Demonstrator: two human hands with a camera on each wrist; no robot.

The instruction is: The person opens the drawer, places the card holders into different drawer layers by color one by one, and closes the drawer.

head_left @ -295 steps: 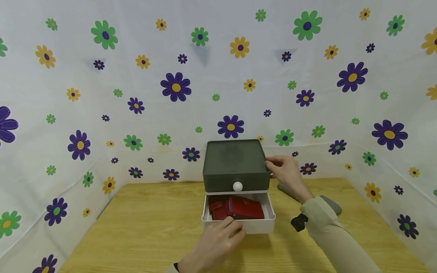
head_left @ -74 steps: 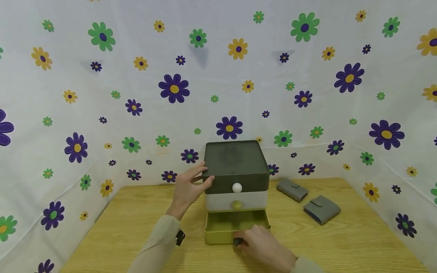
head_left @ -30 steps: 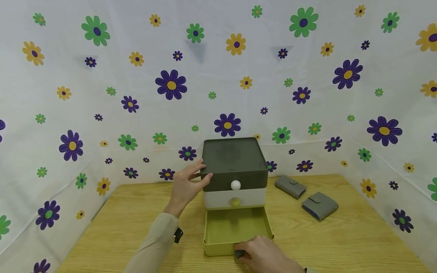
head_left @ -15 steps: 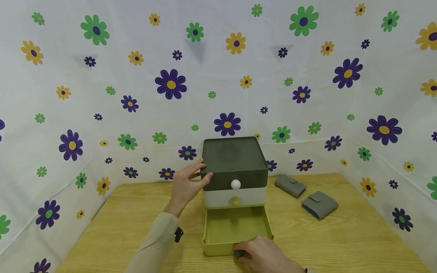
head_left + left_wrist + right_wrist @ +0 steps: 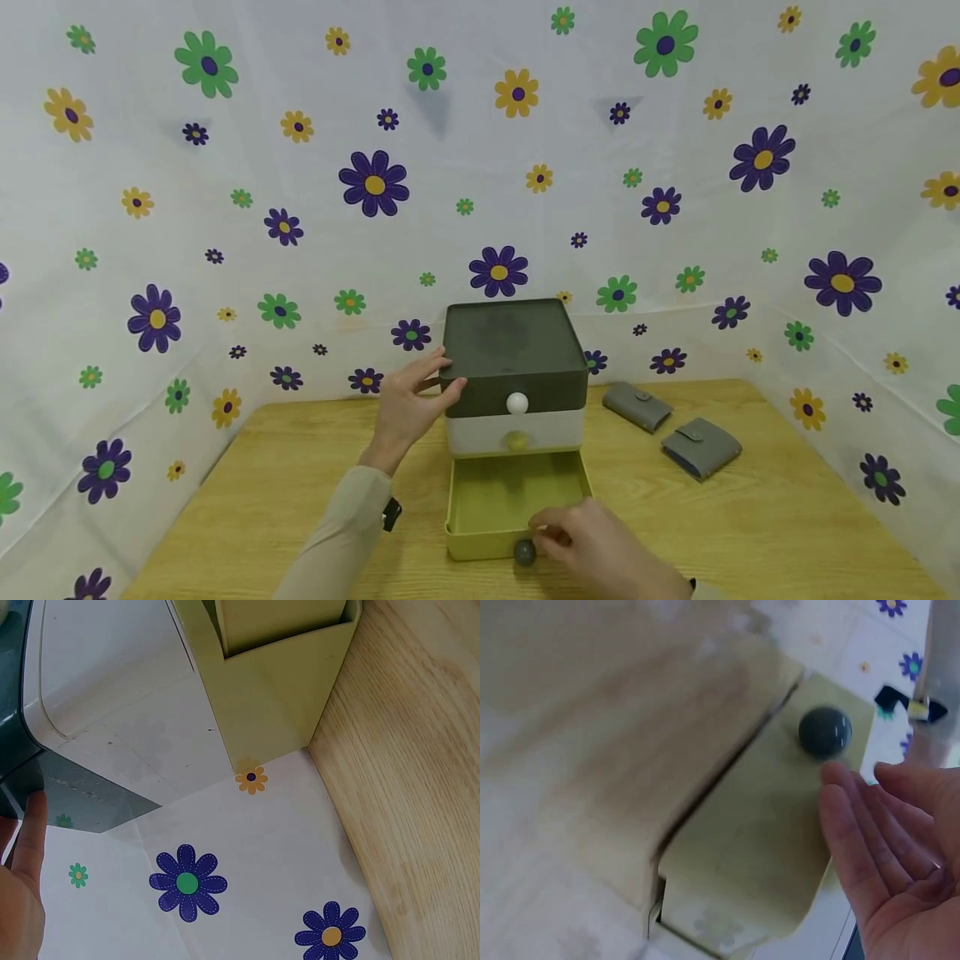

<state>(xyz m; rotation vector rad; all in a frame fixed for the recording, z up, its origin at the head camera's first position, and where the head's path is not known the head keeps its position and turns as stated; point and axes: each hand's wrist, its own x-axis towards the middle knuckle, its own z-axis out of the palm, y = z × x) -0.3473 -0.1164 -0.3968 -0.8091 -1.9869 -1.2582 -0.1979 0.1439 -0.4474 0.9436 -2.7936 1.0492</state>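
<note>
A small three-tier drawer box (image 5: 517, 337) stands on the table, with a dark top tier, a white middle tier and a yellow-green bottom tier. The bottom drawer (image 5: 472, 546) is pulled out, its floor showing. My right hand (image 5: 596, 546) is just off that drawer's dark round knob (image 5: 524, 552), fingers loosely extended; the right wrist view shows the knob (image 5: 825, 732) free beside the fingertips. At the top tier's left front corner my left hand (image 5: 405, 408) rests, thumb on the front and fingers against the side. In the left wrist view a straight finger (image 5: 30, 840) presses that side.
Two grey snap wallets (image 5: 701, 450) lie on the wooden table (image 5: 315, 467), right of the drawer box. A white flowered cloth (image 5: 300, 275) hangs behind and at both sides. The top drawer's white knob (image 5: 517, 403) sticks out in front.
Earlier the white middle drawer, holding red wallets, was out; now it is in. The bottom drawer has come out towards me, and my right hand has just let go of its knob.
</note>
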